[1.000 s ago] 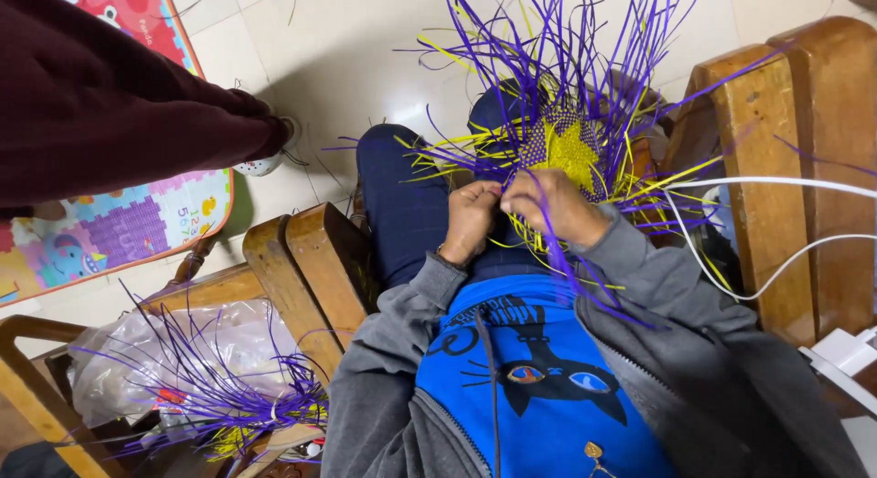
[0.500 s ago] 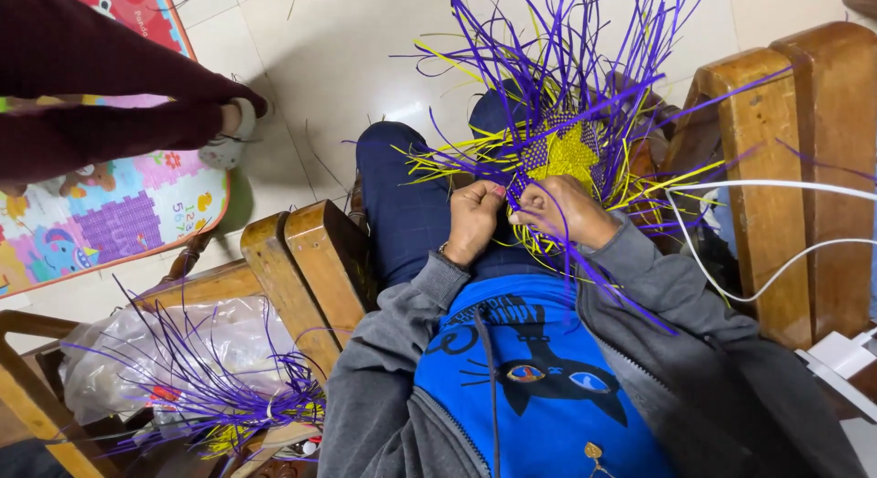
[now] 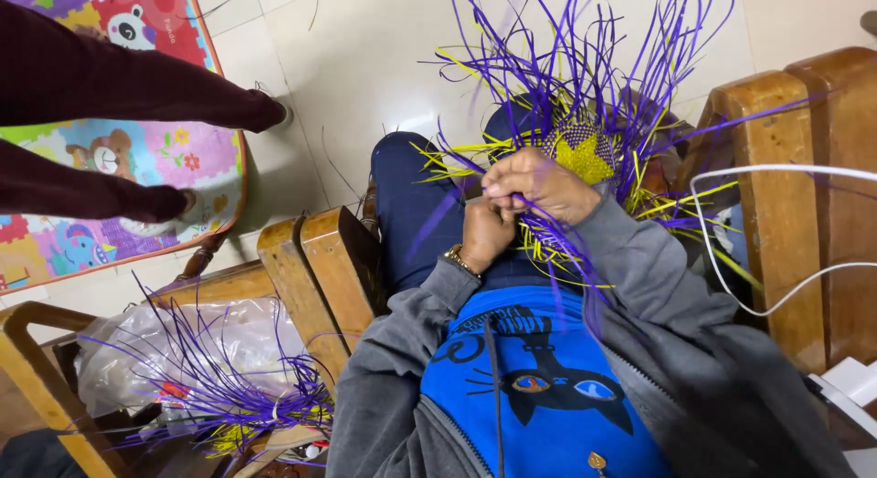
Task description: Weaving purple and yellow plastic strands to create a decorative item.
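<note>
Already both hands are bunched at the near edge of the woven piece [image 3: 577, 151], which sits on the person's lap.

Judging by the look, the purple strips [image 3: 585, 49] and yellow strips [image 3: 457, 158] are light, springy plastic, smooth enough to slip, so the best hold is low down, just beyond the fingertips where they leave the tight weave, not out at the whippy free ends. The right hand [image 3: 539, 184] is curled, its fingers pressed together and pinching a strip close to the weave. The left hand [image 3: 486, 233] sits just under it, touching, fist-like; what its fingers clamp I cannot tell. Both wrists bend inward, elbows tucked in grey sleeves [image 3: 639, 259]. A spare bundle of strips [image 3: 228, 387] lies well off to the left.
</note>
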